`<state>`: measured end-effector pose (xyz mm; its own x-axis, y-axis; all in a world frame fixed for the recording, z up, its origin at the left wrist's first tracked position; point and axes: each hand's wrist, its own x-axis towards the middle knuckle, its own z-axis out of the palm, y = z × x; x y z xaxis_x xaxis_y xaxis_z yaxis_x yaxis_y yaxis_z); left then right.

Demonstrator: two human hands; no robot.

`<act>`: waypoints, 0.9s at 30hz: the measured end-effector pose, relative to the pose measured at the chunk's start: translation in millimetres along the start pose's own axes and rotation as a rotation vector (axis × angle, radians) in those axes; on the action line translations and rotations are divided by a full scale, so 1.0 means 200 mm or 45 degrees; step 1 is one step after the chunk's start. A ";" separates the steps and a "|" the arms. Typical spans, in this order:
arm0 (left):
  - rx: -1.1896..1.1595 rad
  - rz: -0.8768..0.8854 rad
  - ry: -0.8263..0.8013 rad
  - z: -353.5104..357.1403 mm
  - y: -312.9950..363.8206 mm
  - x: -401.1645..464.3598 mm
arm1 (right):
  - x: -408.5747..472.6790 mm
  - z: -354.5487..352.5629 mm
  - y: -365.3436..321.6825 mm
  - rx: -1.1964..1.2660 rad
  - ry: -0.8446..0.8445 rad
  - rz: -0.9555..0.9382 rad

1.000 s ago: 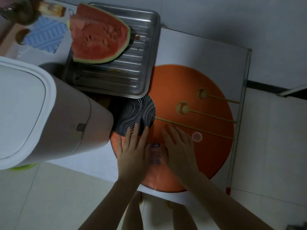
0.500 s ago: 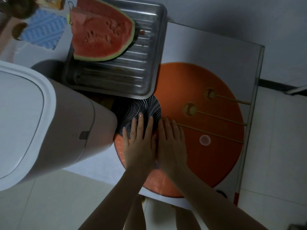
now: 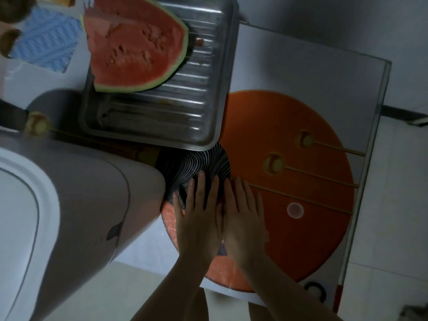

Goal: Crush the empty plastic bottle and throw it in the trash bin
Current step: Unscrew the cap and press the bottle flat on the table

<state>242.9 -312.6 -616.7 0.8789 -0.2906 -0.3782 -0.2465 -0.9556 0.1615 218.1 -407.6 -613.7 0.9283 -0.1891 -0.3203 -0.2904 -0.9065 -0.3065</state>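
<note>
The plastic bottle (image 3: 221, 250) lies on the round orange board (image 3: 289, 246) near the table's front edge. Only a small dark sliver of it shows between my wrists. My left hand (image 3: 199, 218) and my right hand (image 3: 243, 218) lie flat side by side on top of it, fingers straight and pointing away from me. A small pale bottle cap (image 3: 294, 210) rests on the board to the right of my hands. The trash bin (image 3: 92, 205), grey with a white shut lid (image 3: 18, 216), stands close at the left.
A black-and-white patterned plate (image 3: 203, 163) lies under my fingertips. Behind it a metal tray (image 3: 208, 112) holds a watermelon wedge (image 3: 134, 52). Skewers with fruit slices (image 3: 273, 163) lie across the board. A blue cloth (image 3: 46, 42) is at the far left. The table edge (image 3: 379, 112) runs along the right.
A second ago my hands were apart with the bottle showing between them. They have come together over it and now cover it. The view has shifted closer.
</note>
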 end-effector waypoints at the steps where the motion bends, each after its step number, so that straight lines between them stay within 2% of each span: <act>1: -0.002 -0.001 -0.001 0.00 0.00 0.00 | 0.01 0.00 0.00 -0.023 -0.021 0.004; 8: -0.012 0.024 -0.018 0.01 -0.01 0.02 | 0.05 -0.02 -0.02 -0.134 -0.149 0.041; 21: 0.056 -0.023 -0.138 0.02 0.03 0.05 | 0.08 0.02 -0.04 -0.226 -0.142 0.037; 27: 0.055 -0.017 -0.121 0.03 0.03 0.05 | 0.08 0.03 -0.03 -0.214 -0.157 0.034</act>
<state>248.4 -321.4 -624.2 0.8403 -0.2791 -0.4648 -0.2542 -0.9601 0.1168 232.4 -403.2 -622.9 0.8822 -0.1756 -0.4369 -0.2619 -0.9540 -0.1455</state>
